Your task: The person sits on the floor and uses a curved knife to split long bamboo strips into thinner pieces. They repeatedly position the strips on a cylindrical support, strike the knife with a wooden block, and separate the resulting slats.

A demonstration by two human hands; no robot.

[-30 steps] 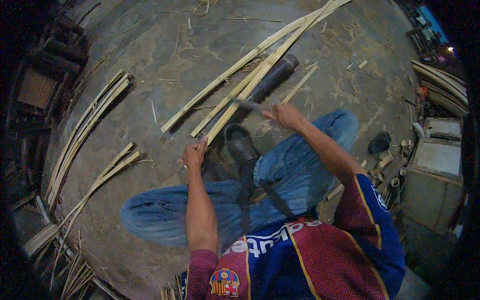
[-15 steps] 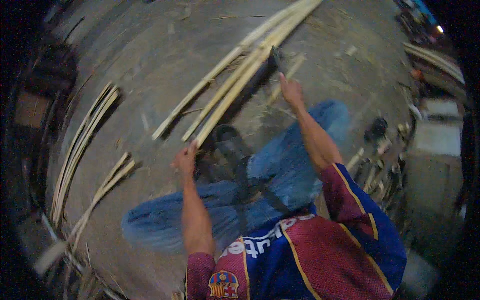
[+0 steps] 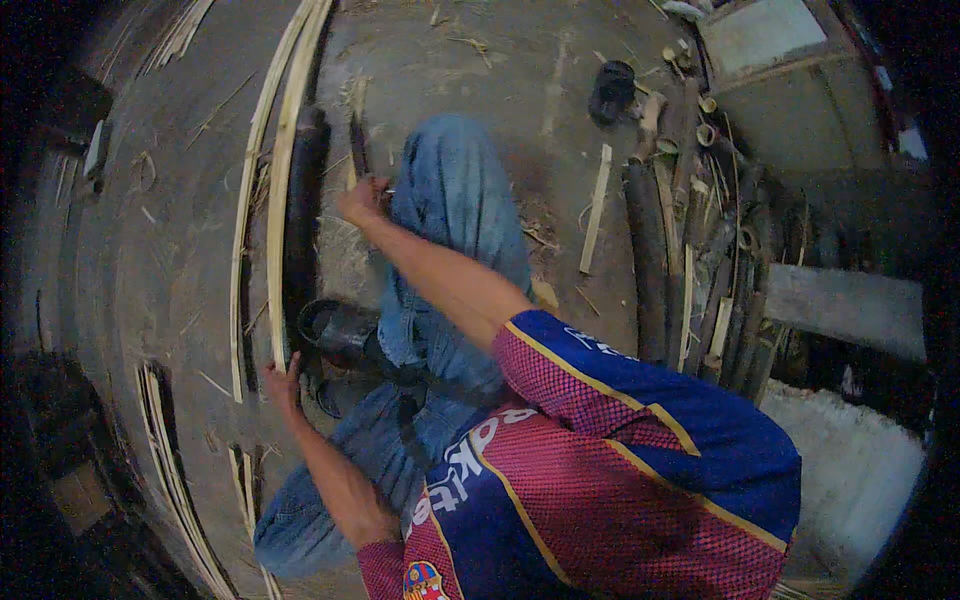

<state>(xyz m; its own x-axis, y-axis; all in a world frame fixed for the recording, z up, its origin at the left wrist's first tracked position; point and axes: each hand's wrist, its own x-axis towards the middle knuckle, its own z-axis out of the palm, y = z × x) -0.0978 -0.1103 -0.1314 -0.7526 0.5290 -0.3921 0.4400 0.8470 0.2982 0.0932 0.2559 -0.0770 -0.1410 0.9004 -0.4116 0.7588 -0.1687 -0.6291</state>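
Yellowish strip (image 3: 277,250) pinched by left fingers (image 3: 283,374); right fingers (image 3: 359,197) clench knife (image 3: 360,146).

Floor's (image 3: 420,75) being littered with slivers (image 3: 472,43) tbh, a dark sandal (image 3: 611,94) is being flanked by piled hollow tubes (image 3: 686,125), and those are being bordered by a pale-topped box (image 3: 765,36).

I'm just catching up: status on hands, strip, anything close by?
Left hand on near end of pale strip. Right hand holding dark blade. Dark cylinder alongside strip.
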